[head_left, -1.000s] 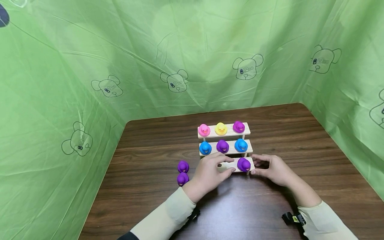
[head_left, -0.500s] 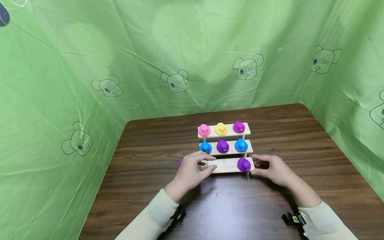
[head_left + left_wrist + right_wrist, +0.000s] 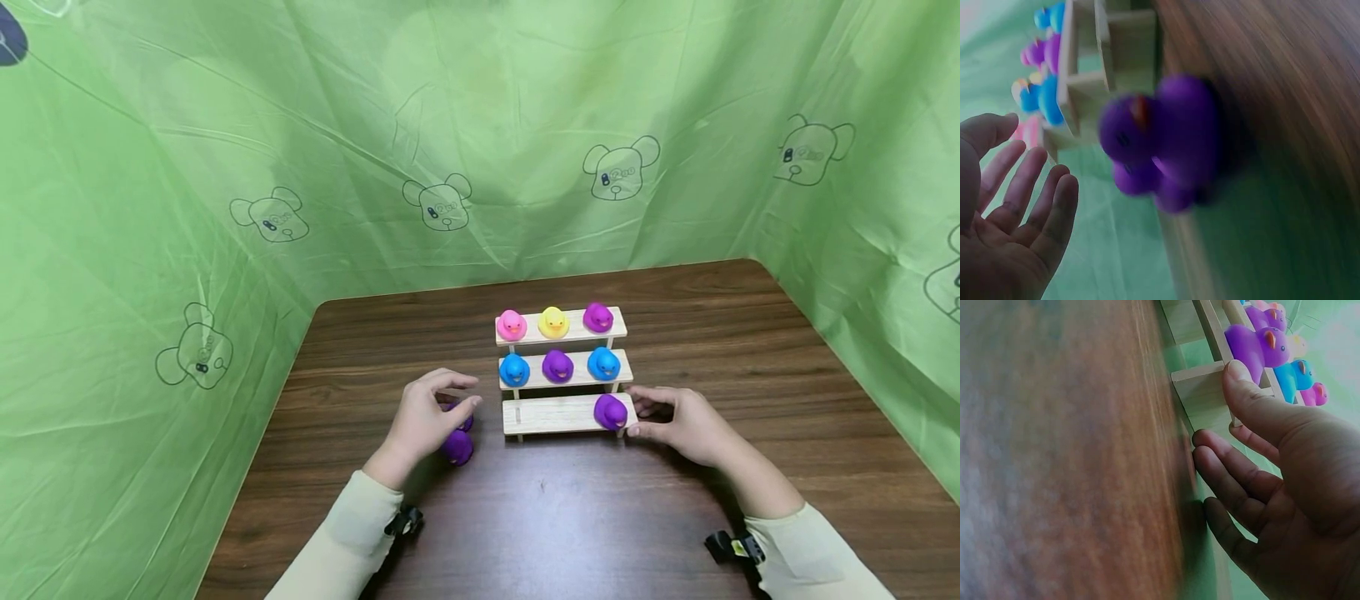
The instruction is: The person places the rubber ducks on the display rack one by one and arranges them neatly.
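Note:
My left hand (image 3: pixel 422 421) hovers over two purple rubber ducks, its fingers spread and holding nothing. The nearer purple duck (image 3: pixel 457 447) is in plain sight; the hand partly covers the farther one (image 3: pixel 467 422). In the left wrist view a duck (image 3: pixel 1188 131) lies just past the fingertips, apart from them. My right hand (image 3: pixel 686 423) pinches the right end of a three-step wooden stand (image 3: pixel 551 414) between thumb (image 3: pixel 1241 381) and index finger. Beside that thumb, one purple duck (image 3: pixel 611 412) sits on the lowest step.
The middle step bears a blue duck (image 3: pixel 514 370), a purple duck (image 3: pixel 557 367) and another blue duck (image 3: pixel 603 364). On the top step are a pink duck (image 3: pixel 512 325), a yellow duck (image 3: pixel 553 322) and a purple duck (image 3: pixel 597 317). Green cloth (image 3: pixel 360 108) walls surround the wooden table (image 3: pixel 360 350).
My left hand has moved left from above the lowest step to the loose purple ducks beside the stand. My right hand has kept its place at the stand's end.

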`<state>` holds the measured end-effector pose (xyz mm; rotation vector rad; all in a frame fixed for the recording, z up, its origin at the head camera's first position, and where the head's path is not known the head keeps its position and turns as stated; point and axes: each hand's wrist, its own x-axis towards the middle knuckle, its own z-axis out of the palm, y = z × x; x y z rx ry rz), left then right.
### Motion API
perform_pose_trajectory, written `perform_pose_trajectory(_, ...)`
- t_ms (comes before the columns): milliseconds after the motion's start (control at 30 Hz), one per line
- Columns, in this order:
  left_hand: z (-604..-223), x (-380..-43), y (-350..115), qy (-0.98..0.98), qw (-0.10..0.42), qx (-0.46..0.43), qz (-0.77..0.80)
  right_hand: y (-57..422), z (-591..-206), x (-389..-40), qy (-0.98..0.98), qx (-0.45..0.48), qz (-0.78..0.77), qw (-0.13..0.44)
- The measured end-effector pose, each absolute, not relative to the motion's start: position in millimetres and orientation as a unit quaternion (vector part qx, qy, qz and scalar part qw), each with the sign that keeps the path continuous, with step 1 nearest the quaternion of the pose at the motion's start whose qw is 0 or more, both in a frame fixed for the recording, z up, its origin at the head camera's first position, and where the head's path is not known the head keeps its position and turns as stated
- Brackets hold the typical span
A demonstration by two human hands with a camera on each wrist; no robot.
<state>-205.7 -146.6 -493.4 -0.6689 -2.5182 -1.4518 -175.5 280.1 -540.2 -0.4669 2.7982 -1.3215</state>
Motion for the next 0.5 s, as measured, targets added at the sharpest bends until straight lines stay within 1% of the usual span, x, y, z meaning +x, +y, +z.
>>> perform_pose_trajectory(367,-516,-222,-177,-0.859,0.061,-0.191,-0.470,281,-541,-175,0.892,-0.153,-0.424,0.008)
perform_pose_trajectory(500,-520,-223,-182,-0.869,0.038,-0.179,-0.460,281,-541,-176,0.893,-0.153,-0.422,0.007)
